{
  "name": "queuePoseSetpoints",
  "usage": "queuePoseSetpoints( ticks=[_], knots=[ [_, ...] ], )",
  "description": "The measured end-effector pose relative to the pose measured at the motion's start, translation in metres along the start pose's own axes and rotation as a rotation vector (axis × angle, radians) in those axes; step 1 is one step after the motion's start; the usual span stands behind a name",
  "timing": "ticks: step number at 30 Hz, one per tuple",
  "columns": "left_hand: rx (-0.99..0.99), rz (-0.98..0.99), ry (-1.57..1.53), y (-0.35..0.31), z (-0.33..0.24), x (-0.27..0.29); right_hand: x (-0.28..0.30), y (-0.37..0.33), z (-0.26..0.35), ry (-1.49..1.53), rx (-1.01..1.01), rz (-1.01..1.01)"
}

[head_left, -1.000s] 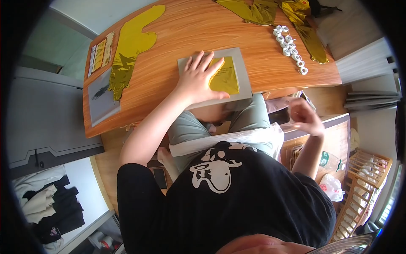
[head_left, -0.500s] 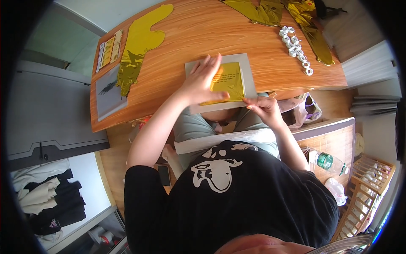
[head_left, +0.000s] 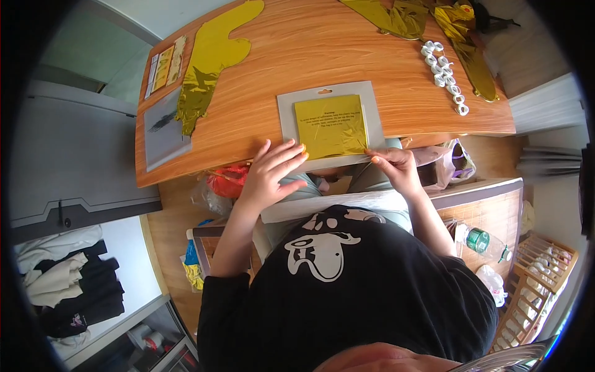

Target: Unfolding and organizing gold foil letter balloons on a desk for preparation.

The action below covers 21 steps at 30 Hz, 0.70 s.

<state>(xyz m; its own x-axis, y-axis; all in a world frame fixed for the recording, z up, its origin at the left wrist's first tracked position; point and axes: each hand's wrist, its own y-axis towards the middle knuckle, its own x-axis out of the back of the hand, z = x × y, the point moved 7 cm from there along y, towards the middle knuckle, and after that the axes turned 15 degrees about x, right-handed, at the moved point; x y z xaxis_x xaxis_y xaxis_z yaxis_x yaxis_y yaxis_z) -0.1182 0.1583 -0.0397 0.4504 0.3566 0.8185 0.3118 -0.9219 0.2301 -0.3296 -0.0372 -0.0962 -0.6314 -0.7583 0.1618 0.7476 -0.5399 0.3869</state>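
Observation:
A flat grey-white plastic bag [head_left: 288, 116] with a hang hole lies at the table's near edge. Inside it shows a folded square of gold foil [head_left: 331, 137], with dark print on the bag's front. At the lower left side of the bag, my left hand [head_left: 268, 175] is open, fingers spread, fingertips at the foil's edge. My right hand [head_left: 398, 168] pinches the bag's lower right corner between thumb and fingers. The bag's near edge juts over my lap.
On the left lie a long gold foil balloon [head_left: 214, 53], a clear plastic sheet [head_left: 167, 146] and a printed card [head_left: 164, 68]. White ribbon rolls [head_left: 443, 71] and more gold foil [head_left: 403, 22] lie at the right. A plastic bottle [head_left: 486, 243] stands off to the lower right.
My left hand has drawn back from the top of the bag to its lower left edge, uncovering the foil and print. My right hand stays at the lower right corner.

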Motion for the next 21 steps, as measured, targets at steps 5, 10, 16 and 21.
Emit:
queuePoseSetpoints(
  ticks=[5, 10, 16, 21],
  knots=[
    [0.070, -0.194, -0.226, -0.014, 0.013, -0.003, -0.003, -0.005, -0.004, 0.137, -0.106, 0.015],
    [0.157, -0.272, -0.250, -0.021, 0.011, -0.005, 0.001, -0.010, -0.009, 0.090, -0.047, -0.035],
    [0.462, -0.327, -0.473, -0.037, 0.025, -0.007, 0.009, -0.016, -0.014, 0.170, -0.169, -0.194],
    [0.534, -0.228, -0.730, -0.043, 0.035, -0.018, 0.007, -0.018, -0.017, 0.198, -0.199, -0.224]
  ],
)
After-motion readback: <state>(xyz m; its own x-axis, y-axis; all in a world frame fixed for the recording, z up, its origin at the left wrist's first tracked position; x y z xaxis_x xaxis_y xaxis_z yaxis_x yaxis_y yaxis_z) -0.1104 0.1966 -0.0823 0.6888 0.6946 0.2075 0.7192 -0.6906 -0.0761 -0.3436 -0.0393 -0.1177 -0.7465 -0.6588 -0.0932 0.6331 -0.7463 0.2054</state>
